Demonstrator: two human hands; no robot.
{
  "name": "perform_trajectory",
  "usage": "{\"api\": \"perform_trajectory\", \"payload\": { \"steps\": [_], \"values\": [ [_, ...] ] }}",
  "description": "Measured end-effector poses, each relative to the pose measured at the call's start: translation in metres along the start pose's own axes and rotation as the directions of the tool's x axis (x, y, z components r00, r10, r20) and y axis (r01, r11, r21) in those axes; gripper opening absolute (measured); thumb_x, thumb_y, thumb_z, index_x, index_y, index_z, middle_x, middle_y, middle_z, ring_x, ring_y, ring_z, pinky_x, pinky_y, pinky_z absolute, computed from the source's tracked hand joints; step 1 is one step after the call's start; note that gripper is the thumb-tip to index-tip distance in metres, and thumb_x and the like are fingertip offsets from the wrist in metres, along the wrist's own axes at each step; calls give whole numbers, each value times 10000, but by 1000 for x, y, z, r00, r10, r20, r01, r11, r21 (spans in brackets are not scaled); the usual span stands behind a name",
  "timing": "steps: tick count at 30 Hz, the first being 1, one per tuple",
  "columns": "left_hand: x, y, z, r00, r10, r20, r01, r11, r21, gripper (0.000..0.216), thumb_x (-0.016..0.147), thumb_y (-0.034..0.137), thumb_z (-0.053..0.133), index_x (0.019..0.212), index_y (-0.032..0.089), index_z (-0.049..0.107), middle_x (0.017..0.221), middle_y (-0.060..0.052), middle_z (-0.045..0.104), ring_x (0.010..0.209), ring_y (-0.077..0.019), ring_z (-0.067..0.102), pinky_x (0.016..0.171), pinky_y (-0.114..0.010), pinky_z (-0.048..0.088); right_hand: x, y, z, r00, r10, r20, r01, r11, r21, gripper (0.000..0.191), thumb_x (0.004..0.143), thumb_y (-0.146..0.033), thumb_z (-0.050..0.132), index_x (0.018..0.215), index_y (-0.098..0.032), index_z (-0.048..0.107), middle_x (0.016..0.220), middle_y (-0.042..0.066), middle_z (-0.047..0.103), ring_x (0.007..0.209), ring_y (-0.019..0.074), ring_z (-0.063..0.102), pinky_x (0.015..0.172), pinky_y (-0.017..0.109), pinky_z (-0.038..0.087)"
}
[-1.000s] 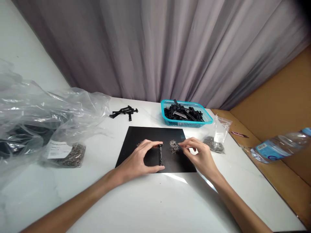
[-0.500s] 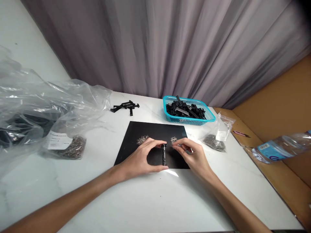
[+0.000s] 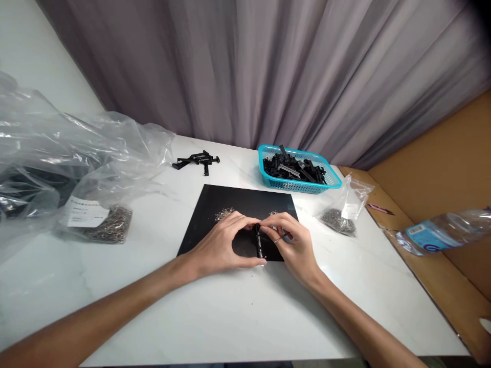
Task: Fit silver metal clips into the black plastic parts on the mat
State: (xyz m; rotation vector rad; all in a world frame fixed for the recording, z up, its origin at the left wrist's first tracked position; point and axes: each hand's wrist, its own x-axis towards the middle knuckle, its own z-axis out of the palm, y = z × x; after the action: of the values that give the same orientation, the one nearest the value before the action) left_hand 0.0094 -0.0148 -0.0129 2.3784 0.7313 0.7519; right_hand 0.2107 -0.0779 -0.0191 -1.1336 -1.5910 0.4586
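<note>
My left hand (image 3: 226, 243) grips a slim black plastic part (image 3: 259, 243) by its two ends, thumb below and fingers above, so it stands nearly upright over the front of a black mat (image 3: 199, 220). At the part's top end, my right hand (image 3: 289, 237) pinches thumb and index finger together. What lies in that pinch is hidden or too small to make out. A ring shows on one right finger. Two small heaps of metal pieces lie on the mat: a left heap (image 3: 223, 213) behind my left hand, and a right heap (image 3: 273, 213) partly covered by my right hand.
Behind the mat are a blue basket (image 3: 299, 188) of black parts and a few loose black parts (image 3: 199, 158). Bags of small metal pieces sit left (image 3: 115, 225) and right (image 3: 337, 222). A plastic bottle (image 3: 437, 234) and a pen (image 3: 379, 209) lie at the right.
My right hand has moved left from beside the right heap to the top end of the black part. My left hand still holds the part, and the view has shifted slightly.
</note>
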Motion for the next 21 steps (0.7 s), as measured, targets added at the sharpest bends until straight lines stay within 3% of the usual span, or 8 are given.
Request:
{"api": "perform_trajectory", "payload": {
  "steps": [16,21],
  "values": [
    [-1,0,6,998,-19,-60,14,997,-79,637,671,434,925,1177,224,599,1019,-29,625,997,-240,632,907,-403,543,-6,-3,11,988,-108,-109,84,976,-201,123,975,-164,622,906,-228,701,908,61,693,815,189,643,574,311,489],
    [-1,1,8,995,-4,-99,-3,998,-66,617,661,395,931,1153,210,607,970,-22,614,953,-233,630,889,-399,540,-7,-4,12,988,-109,-111,80,968,-239,95,983,-170,630,976,-229,704,938,58,682,765,167,633,570,300,498]
  ]
}}
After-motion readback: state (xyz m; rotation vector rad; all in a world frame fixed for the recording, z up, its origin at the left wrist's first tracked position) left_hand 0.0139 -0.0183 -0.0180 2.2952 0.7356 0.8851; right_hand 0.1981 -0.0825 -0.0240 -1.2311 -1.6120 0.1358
